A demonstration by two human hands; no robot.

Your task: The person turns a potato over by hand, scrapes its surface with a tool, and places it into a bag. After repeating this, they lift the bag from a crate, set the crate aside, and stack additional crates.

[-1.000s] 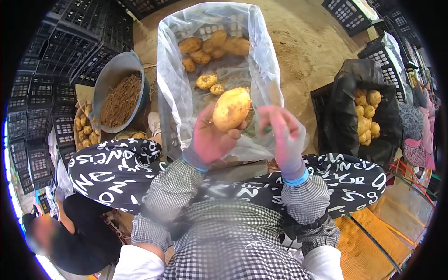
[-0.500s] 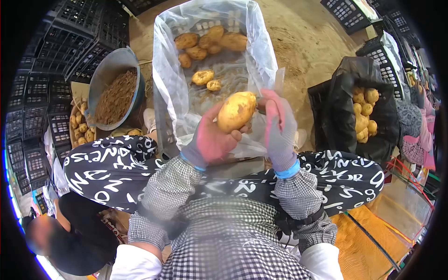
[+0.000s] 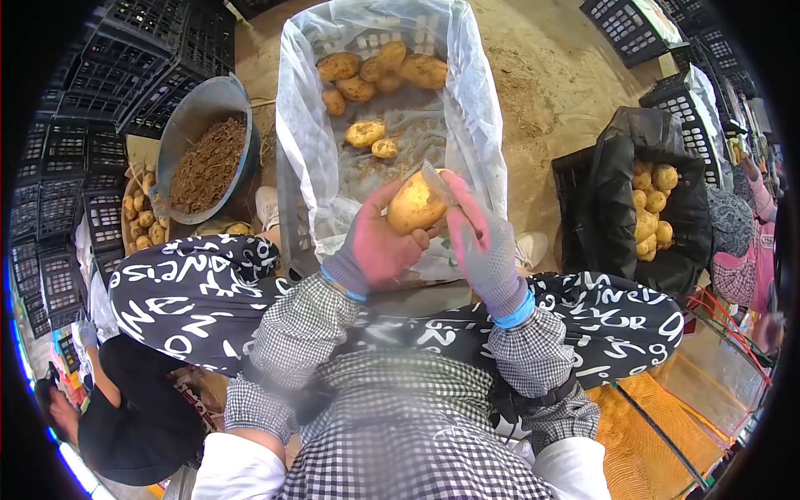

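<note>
Potato (image 3: pixel 414 207): cupped in left hand (image 3: pixel 377 243), fingers curled round it, over the plastic-lined crate (image 3: pixel 479 108).
Right hand (image 3: pixel 485 246): fingers closed on knife (image 3: pixel 437 180), blade against potato.
Around: basin (image 3: pixel 179 137) left, black-lined crate (image 3: pixel 612 167) right.

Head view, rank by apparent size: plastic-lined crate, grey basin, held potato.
Largest: plastic-lined crate.
Then: grey basin.
Smallest: potato in the left hand, even though nearness to the camera enlarges it.

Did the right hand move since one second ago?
Yes. The right hand moved left, away from the right wall of the lined crate, until its blade met the potato.
</note>
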